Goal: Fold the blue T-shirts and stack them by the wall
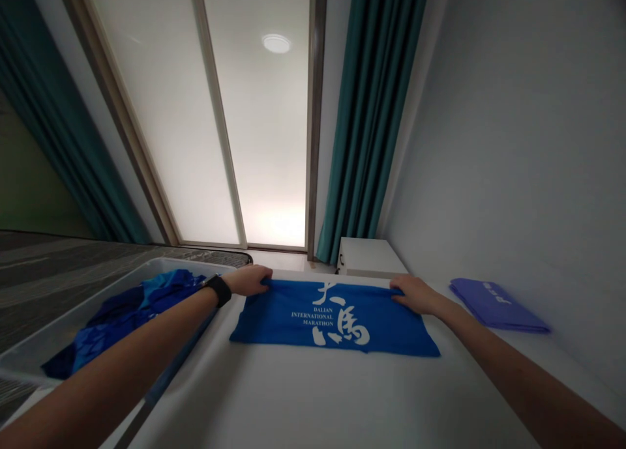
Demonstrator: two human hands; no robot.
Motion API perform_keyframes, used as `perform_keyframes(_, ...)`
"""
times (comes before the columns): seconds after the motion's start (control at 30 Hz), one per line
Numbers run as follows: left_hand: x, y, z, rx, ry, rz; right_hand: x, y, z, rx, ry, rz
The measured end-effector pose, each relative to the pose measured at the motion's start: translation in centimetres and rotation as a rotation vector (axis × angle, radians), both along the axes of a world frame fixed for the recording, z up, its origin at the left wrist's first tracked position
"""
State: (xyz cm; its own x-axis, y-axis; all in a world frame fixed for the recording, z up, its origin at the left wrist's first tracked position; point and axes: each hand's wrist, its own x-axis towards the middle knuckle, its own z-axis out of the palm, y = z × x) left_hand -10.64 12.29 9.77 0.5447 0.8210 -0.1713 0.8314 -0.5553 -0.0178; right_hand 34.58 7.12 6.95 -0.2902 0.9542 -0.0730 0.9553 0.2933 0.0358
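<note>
A folded blue cloth (278,315) with white "Dalian International Marathon" lettering lies across the white table (313,397); its exact kind of garment or textile I cannot tell. My left hand (248,280), with a black watch on the wrist, pinches its far left corner. At the far right corner, my right hand (413,294) grips the same cloth with the fingers closed. Its far edge is held between both hands, while the near edge rests flatter on the table and spreads wider.
Left of the table stands a translucent plastic bin (19,351) holding crumpled blue cloths (117,318). A folded purple cloth (496,305) lies at the right by the wall. Beyond the table are a white cabinet (372,257), teal curtains (376,110) and frosted sliding doors (264,143).
</note>
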Motion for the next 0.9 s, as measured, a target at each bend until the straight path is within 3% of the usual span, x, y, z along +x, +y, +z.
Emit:
perform_keyframes(0.17, 0.2, -0.9, 2.4, 0.399, -0.087, -0.063, 1.3, -0.9, 0.9, 0.48, -0.035, -0.005)
perform_keyframes(0.27, 0.4, -3.2, 1.5, 0.499, -0.035, -0.137, 1.6, -3.4, -1.1, 0.593, -0.059, 0.043)
perform_keyframes(0.47, 0.7, -10.0, -5.0, 0.425, 0.081, -0.193, 1.2, -10.3, -8.6, 0.538, 0.034, 0.056)
perform_keyframes(0.57, 0.8, -12.5, -7.2, 0.396, 0.042, -0.139, 1.5, -12.3, -10.2, 0.482, 0.183, -0.02)
perform_keyframes(0.7, 0.6, -14.0, -7.7, 0.343, -0.033, -0.027, 1.8, -13.7, -10.3, 0.42, 0.305, -0.062)
perform_keyframes(0.9, -0.1, -14.6, -7.9, 0.284, -0.136, 0.034, 2.0, -15.0, -10.4, 0.404, 0.363, -0.073)
